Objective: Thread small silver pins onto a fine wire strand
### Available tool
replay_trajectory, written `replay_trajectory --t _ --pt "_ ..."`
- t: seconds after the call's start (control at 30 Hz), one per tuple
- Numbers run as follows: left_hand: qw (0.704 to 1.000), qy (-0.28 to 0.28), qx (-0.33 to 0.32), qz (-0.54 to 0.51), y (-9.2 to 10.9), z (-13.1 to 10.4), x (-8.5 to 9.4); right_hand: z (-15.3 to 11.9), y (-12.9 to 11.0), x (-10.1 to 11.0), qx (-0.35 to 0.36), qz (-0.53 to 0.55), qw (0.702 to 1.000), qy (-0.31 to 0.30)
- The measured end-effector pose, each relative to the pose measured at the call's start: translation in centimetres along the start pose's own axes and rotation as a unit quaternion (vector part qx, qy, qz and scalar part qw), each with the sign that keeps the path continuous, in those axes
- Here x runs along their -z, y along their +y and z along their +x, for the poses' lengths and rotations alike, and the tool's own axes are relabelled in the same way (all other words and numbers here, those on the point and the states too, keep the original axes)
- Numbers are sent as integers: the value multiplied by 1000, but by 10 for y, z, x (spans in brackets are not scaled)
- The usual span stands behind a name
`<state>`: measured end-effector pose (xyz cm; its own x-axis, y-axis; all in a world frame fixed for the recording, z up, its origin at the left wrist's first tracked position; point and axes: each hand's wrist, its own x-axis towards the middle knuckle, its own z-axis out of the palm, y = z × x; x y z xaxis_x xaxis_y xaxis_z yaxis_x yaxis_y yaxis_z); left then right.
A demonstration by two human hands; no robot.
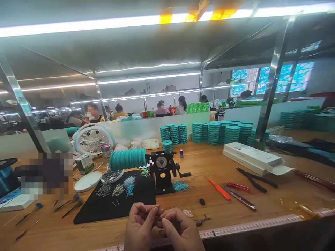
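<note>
My left hand (141, 223) and my right hand (180, 226) meet low in the middle of the view, over the table's front edge. Both are closed, with thumbs and forefingers pinched close together around something thin and pale, too small to name. Just beyond them lies a black mat (115, 209) bearing small piles of metal beads (118, 190) and pale blue pieces (129, 181). Behind my hands stands a black hand-cranked winder (163, 174), with a row of teal spools (128, 158) on its shaft. A small black lump (202, 202) sits to the right.
Pliers (252, 179), an orange-handled tool (220, 189) and tweezers (242, 198) lie on the right, before a white box (255, 158). Teal spool stacks (213, 132) and a fan (94, 139) stand at the back. A measuring tape (251, 226) runs along the front edge. People sit beyond.
</note>
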<state>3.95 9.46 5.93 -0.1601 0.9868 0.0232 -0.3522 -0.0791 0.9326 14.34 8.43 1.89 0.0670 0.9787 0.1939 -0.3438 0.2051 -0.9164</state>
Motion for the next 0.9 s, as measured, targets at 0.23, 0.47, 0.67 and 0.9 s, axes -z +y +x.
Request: replay_trajectory --t 0.23,0.47,0.67,0.9 --pt "997 17 -62 32 -6 -5 -1 0 -2 -1 -5 1 1000 0" --pt "986 32 -140 86 -11 -14 -2 -1 -10 -1 -57 24 998 10" --pt "980 43 -153 121 -14 -13 0 -3 -20 -2 -77 24 997 13" --pt "976 48 -171 127 -21 -16 2 -4 -20 0 -95 -8 995 -1"
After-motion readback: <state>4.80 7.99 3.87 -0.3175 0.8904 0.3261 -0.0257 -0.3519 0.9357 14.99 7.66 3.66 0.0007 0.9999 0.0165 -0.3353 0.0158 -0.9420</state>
